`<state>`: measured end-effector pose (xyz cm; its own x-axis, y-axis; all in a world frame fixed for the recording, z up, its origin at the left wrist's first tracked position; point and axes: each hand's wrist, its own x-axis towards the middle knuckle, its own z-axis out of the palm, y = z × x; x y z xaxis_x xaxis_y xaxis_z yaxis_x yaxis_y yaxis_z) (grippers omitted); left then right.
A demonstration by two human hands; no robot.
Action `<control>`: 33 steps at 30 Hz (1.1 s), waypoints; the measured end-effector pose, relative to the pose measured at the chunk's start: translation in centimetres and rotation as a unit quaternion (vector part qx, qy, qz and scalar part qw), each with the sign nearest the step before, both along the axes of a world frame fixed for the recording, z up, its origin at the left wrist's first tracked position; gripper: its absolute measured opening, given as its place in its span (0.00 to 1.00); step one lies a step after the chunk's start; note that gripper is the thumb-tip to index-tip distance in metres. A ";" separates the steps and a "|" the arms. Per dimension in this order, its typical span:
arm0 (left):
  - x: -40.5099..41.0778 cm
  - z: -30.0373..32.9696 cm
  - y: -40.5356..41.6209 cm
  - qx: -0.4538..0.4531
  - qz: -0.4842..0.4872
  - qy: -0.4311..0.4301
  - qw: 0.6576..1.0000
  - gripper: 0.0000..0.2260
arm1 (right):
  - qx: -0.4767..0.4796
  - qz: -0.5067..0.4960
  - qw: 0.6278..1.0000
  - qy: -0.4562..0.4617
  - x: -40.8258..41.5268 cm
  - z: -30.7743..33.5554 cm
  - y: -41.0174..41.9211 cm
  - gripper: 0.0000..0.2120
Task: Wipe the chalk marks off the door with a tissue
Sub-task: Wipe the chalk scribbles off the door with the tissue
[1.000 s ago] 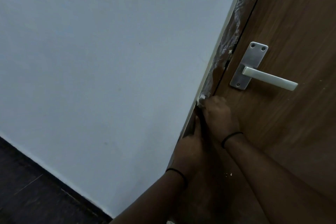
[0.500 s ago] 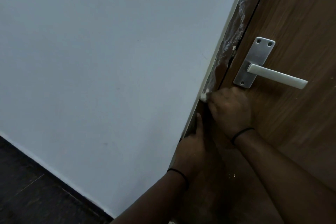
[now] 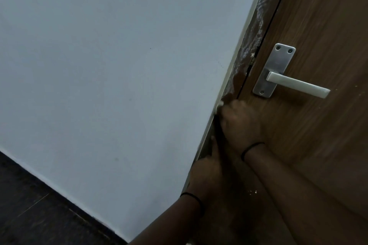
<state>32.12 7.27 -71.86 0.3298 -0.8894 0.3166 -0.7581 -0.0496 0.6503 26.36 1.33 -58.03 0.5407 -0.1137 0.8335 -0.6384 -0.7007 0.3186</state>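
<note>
Pressing 1 tissue (image 3: pixel 218 107), 2 hands, right hand (image 3: pixel 240 123), left hand (image 3: pixel 205 175)

Indoor doorway, likely a home or plain office; cannot tell which. Wood-grain door (image 3: pixel 318 36) with a brushed metal lever handle (image 3: pixel 294 83) on a screwed backplate, up and to the right of the closed right hand (image 3: pixel 241 123). Door frame (image 3: pixel 256 26) smeared with white streaks above that hand. Bare pale painted wall (image 3: pixel 109 65) to its left. Dark floor (image 3: pixel 29 211) below, with a thin pale strip at the wall's foot.
</note>
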 end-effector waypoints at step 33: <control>0.2 7.8 -2.0 -0.142 0.046 -0.010 0.989 0.41 | 0.013 -0.094 0.995 -0.033 -0.3 7.7 1.6 0.02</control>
<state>32.32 5.27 -64.06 0.3959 -0.7308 0.5560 -0.7719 0.0632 0.6326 26.09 2.93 -50.32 0.4516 -0.2290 0.8623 -0.7777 -0.5747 0.2547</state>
